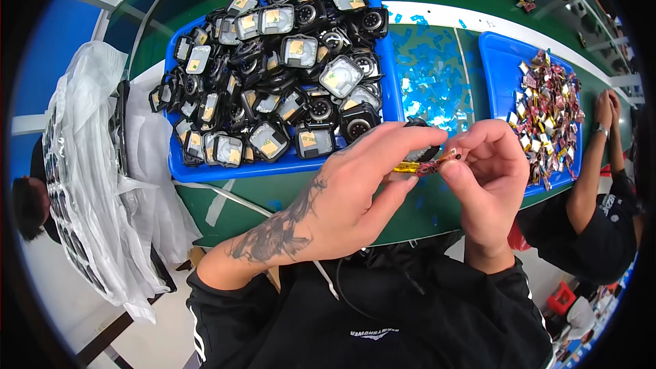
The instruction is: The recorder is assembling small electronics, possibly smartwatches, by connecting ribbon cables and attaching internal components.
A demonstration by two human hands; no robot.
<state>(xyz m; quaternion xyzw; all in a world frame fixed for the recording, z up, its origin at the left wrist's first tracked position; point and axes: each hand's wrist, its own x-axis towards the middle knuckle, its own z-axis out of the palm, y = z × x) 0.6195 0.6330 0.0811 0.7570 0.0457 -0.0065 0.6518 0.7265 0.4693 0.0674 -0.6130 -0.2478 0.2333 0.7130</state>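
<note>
Over the front edge of the table, my left hand (362, 181) is closed round a dark watch case (422, 152), partly hidden behind the fingers. A small yellow-and-red circuit piece (418, 167) sticks out between its thumb and forefinger. My right hand (488, 181) faces it, thumb and forefinger pinched on the right end of this circuit piece. Whether the piece is still joined to the case cannot be made out. Left of my hands, a blue tray (179, 173) holds a heap of black watch cases (301, 51), many with beige stickers.
Blue film scraps (434, 82) lie between the trays. A second blue tray (497, 61) at right holds many small circuit pieces (547, 116). White plastic sheeting (89, 184) covers a rack at left. A co-worker (601, 225) sits close by at right.
</note>
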